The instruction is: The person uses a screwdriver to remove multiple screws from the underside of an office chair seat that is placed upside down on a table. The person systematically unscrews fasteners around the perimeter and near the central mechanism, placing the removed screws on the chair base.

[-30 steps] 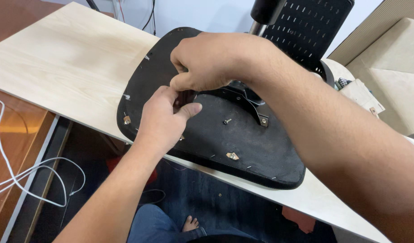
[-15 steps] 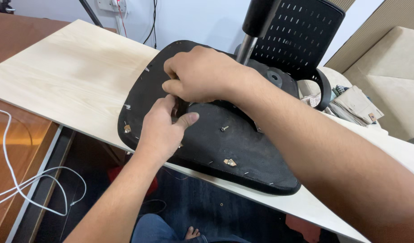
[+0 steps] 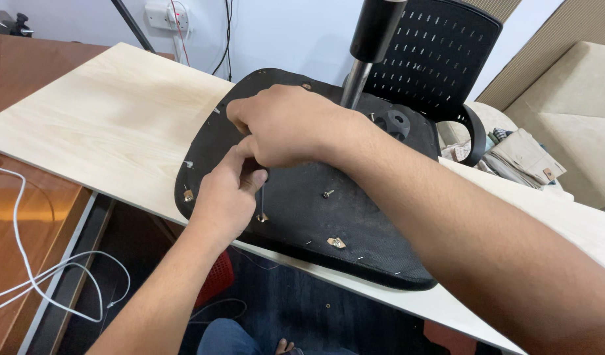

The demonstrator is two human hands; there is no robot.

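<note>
Two hands [image 3: 283, 128], one black seat base [image 3: 355, 223], one loose screw [image 3: 328, 193], three brass fittings [image 3: 336, 242].

Bright, even light; sharp, wide-angle stretch.

White cable [image 3: 26, 263] looped at lower left. Wall socket [image 3: 159, 14] behind pale wooden surface [image 3: 98, 112]. Folded papers [image 3: 523, 154] and beige cushion [image 3: 572, 92] at right.

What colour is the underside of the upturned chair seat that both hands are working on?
Black: the flat, fabric-covered chair seat underside shows best in the head view.
</note>
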